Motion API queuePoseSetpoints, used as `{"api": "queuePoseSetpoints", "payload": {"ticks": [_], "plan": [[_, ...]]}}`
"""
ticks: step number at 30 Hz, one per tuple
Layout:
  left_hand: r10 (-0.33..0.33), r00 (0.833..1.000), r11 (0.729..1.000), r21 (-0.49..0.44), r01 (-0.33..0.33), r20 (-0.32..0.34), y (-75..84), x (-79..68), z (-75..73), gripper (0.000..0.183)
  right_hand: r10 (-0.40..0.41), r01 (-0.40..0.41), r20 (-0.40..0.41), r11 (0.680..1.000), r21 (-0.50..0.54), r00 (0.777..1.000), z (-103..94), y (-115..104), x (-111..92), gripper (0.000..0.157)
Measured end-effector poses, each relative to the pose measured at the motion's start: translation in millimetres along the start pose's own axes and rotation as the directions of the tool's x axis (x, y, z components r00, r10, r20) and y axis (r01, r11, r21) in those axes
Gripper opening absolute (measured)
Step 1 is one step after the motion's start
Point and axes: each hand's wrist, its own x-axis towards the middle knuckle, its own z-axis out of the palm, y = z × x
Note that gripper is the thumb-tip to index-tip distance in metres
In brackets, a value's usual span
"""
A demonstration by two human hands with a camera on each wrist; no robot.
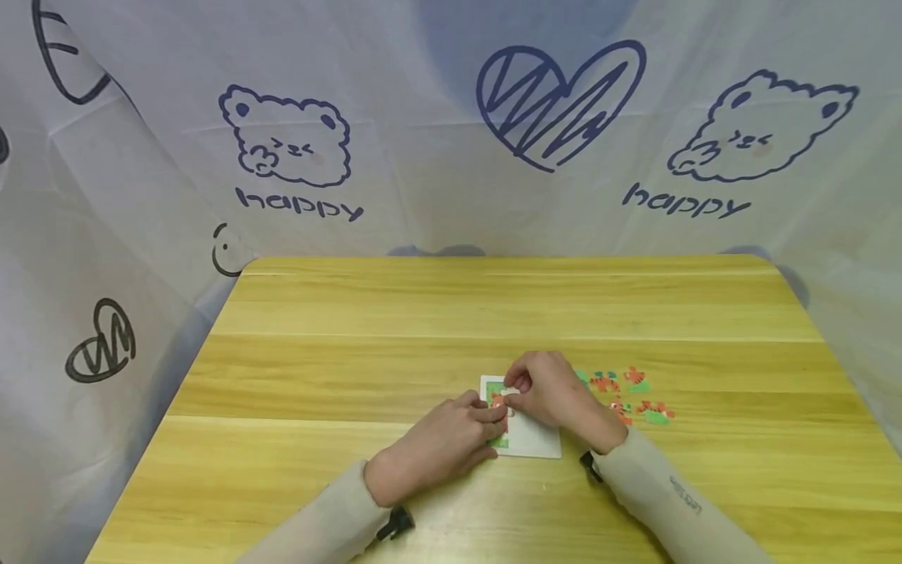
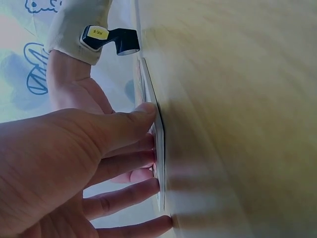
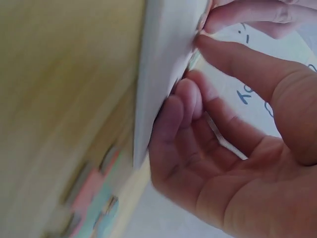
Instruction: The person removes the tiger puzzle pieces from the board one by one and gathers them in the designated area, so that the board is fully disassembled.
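A white puzzle board [image 1: 533, 440] lies flat on the table, with joined orange and green puzzle pieces along its left side. My left hand [image 1: 454, 435] rests on that side with fairly straight fingers, its thumb [image 2: 132, 124] at the board's edge. Over the board's upper part, my right hand [image 1: 553, 392] pinches a small puzzle piece [image 1: 510, 390] between thumb and forefinger, close to the left fingertips. The right hand's other fingers [image 3: 171, 119] curl against the board, and they hide part of it. Most of the pinched piece is covered by the fingers.
Several loose orange and green puzzle pieces [image 1: 655, 412] lie on the wooden table [image 1: 338, 360] right of the board, some next to the right wrist. A white cloth [image 1: 423, 157] with drawn bears and hearts hangs behind the table.
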Motion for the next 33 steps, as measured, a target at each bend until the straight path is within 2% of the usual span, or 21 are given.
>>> {"api": "queuePoseSetpoints", "payload": {"ticks": [7, 10, 12, 15, 19, 27, 33], "plan": [[0.003, 1.0, 1.0, -0.018, -0.003, 0.002, 1.0, 0.4, 1.0, 0.037, 0.034, -0.041, 0.116, 0.997, 0.063, 0.993, -3.1, -2.6, 0.9, 0.004], [0.003, 1.0, 1.0, -0.011, -0.003, 0.006, 1.5, 1.1, 1.3, 0.036, 0.042, -0.052, 0.15, 0.996, 0.068, 0.988, -4.3, -5.3, -1.5, 0.006], [0.003, 1.0, 1.0, -0.009, -0.003, 0.006, 1.7, 1.7, 1.4, 0.037, 0.057, -0.065, 0.136, 0.996, 0.055, 0.989, -3.8, -6.5, -3.9, 0.007], [0.011, 1.0, 1.0, -0.007, -0.01, 0.006, 1.8, 2.4, 1.8, 0.037, 0.107, -0.109, 0.072, 0.993, 0.035, 0.992, -1.5, -6.4, -7.7, 0.014], [0.03, 1.0, 0.999, -0.012, -0.03, -0.007, 1.2, 2.3, 1.3, 0.036, 0.144, -0.145, 0.018, 0.988, 0.051, 0.989, 1.4, -4.0, -10.8, 0.021], [0.063, 0.998, 0.997, -0.033, -0.064, -0.028, 0.4, 1.1, -0.2, 0.016, 0.149, -0.155, 0.055, 0.977, 0.146, 0.987, 1.0, -2.9, -8.5, 0.02], [0.041, 0.999, 0.997, -0.069, -0.042, -0.018, 1.2, 0.2, -2.0, 0.017, 0.126, -0.138, 0.077, 0.974, 0.177, 0.989, -0.4, -2.9, -6.8, 0.017]]}}
